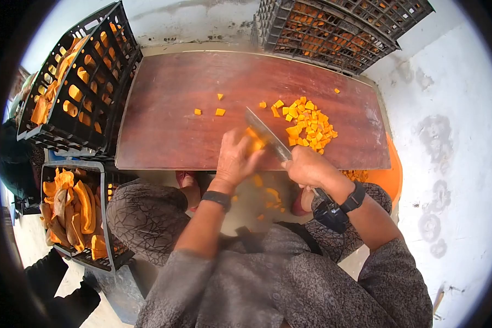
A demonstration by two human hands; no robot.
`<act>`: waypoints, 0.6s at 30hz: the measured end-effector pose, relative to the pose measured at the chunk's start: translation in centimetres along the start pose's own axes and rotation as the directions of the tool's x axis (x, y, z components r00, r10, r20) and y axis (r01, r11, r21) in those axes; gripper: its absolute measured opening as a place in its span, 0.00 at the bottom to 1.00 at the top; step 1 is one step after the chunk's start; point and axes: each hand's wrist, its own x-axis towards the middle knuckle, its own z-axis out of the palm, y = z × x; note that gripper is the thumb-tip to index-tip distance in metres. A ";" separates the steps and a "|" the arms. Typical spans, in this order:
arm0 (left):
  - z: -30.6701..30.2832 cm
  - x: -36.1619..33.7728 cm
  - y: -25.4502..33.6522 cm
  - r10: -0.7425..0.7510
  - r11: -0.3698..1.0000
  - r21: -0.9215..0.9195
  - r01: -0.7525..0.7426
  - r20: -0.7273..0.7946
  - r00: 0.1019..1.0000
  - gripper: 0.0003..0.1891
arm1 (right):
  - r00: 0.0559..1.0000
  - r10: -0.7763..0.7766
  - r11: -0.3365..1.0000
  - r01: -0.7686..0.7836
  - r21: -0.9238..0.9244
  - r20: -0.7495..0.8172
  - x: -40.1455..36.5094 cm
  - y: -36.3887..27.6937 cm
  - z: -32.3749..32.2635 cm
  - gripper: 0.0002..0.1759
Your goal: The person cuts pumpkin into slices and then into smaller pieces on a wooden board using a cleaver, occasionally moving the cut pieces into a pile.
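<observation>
My left hand (238, 158) is closed around an orange pumpkin piece (255, 140) near the front edge of the reddish wooden table (175, 131). My right hand (310, 165) grips a long knife (270, 135). Its blade slants up and left, close beside the piece; whether the two touch is unclear. A pile of diced pumpkin (310, 124) lies to the right of the blade. A few loose cubes (220, 112) sit beyond my left hand.
Black crates (82, 87) of pumpkin slices stand at the left, one lower crate (108, 218) near my knee. Stacked crates (333, 33) stand at the back. An orange basin (392, 175) holds cubes below the table's right end. Part of another person (65, 290) shows at lower left.
</observation>
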 end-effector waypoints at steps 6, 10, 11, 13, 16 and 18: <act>-0.1 0.2 0.2 -0.038 0.999 -0.032 0.038 0.007 0.999 0.20 | 0.991 0.080 0.997 -0.081 0.005 0.110 1.2 -0.9 -1.6 0.18; -0.1 0.3 0.0 -0.005 0.999 -0.054 0.004 -0.022 1.000 0.19 | 0.986 0.096 0.995 -0.090 -0.052 0.135 1.8 -1.9 -2.1 0.17; -0.1 0.3 -0.1 0.002 0.998 -0.058 -0.003 -0.019 1.000 0.19 | 0.986 0.099 0.994 -0.092 -0.054 0.136 1.9 -2.2 -2.1 0.17; -0.1 0.4 0.0 -0.007 0.998 -0.066 0.006 -0.013 1.000 0.19 | 0.989 0.090 0.989 -0.074 -0.129 0.119 2.2 -2.7 -1.8 0.16; -0.2 0.4 0.2 -0.006 0.998 -0.065 0.005 -0.016 1.000 0.19 | 0.992 0.088 0.986 -0.074 -0.147 0.090 2.8 -2.8 -1.1 0.15; -0.3 0.6 0.2 0.003 0.998 -0.059 -0.004 -0.022 1.000 0.19 | 0.992 0.079 0.989 -0.065 -0.135 0.101 2.9 -2.9 -1.0 0.15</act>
